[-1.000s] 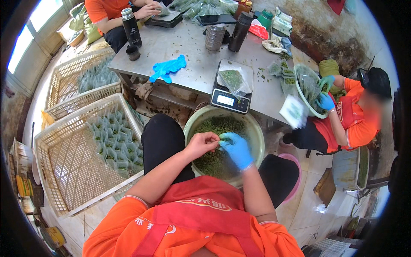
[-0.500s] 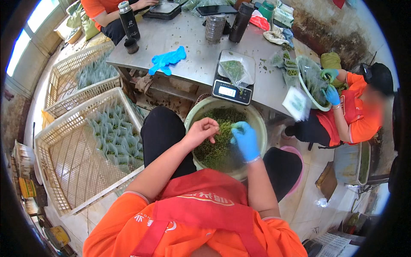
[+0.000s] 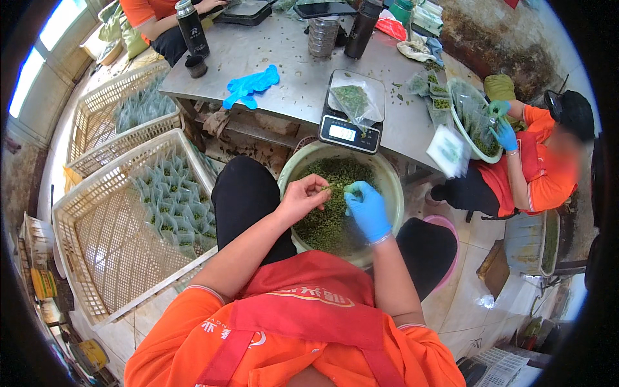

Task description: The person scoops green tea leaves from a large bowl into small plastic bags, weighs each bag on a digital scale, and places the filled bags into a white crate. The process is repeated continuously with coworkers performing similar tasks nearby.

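A pale green basin (image 3: 394,193) stands between my knees, filled with small green berries (image 3: 322,226) that look like green peppercorns. Over it, my bare left hand (image 3: 305,198) pinches a small green sprig (image 3: 327,188) at its fingertips. My right hand (image 3: 369,213), in a blue glove, is closed just to the right, its thumb and fingertips pressed together; whatever they hold is too small to make out. Beyond the basin, a digital scale (image 3: 351,134) on the metal table carries a clear bag (image 3: 353,100) of green berries.
On the left, a plastic crate (image 3: 109,258) holds several filled bags (image 3: 177,206); another crate (image 3: 90,129) lies behind. The metal table (image 3: 277,116) bears a blue glove (image 3: 251,86) and thermos flasks (image 3: 192,29). A co-worker (image 3: 538,161) sits at right with a basin (image 3: 474,145).
My left fingers have closed further into a pinch and risen slightly. My right hand has shifted a little left, so the fingertips of both hands are nearer each other.
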{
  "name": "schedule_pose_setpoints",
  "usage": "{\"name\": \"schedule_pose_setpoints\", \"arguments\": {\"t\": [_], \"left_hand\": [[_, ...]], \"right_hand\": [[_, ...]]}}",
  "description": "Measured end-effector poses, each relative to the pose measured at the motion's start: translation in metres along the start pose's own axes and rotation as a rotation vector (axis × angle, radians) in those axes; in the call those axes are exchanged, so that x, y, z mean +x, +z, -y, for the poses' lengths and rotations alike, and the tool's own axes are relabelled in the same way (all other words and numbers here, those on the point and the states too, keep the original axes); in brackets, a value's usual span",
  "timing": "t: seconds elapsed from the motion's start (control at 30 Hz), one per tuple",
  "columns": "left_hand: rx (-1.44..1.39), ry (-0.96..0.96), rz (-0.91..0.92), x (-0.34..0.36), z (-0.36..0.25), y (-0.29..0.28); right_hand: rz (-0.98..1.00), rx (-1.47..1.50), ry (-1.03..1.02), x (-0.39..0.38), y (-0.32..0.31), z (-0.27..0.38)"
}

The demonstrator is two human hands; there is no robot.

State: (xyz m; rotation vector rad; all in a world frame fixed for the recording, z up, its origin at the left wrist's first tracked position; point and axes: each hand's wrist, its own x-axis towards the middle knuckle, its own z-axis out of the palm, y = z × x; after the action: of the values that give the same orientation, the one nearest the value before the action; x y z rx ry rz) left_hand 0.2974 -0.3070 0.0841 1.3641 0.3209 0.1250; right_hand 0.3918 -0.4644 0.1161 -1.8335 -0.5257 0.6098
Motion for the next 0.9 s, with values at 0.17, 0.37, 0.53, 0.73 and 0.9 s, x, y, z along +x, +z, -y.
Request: {"name": "schedule_pose_setpoints", "arguments": {"t": [0.17, 0.37, 0.53, 0.73, 0.9], "left_hand": [[0.065, -0.011, 0.011, -0.001, 0.002, -0.003], [0.707, 0.235, -0.208, -0.009, -0.006, 0.004], [0.949, 0.503, -0.250, -0.007, -0.006, 0.002], [0.707, 0.174, -0.259, -0.011, -0.007, 0.009], [0.607, 0.011, -0.229, -0.008, 0.008, 0.009]], "right_hand": [[0.016, -0.095, 0.007, -0.005, 0.005, 0.003], [0.007, -0.185, -0.096, -0.004, 0.007, -0.006], [0.134, 0.002, 0.079, -0.012, 0.007, 0.006], [0.243, 0.167, 0.163, -0.017, 0.007, 0.009], [0.277, 0.329, 0.233, -0.019, 0.005, 0.000]]}}
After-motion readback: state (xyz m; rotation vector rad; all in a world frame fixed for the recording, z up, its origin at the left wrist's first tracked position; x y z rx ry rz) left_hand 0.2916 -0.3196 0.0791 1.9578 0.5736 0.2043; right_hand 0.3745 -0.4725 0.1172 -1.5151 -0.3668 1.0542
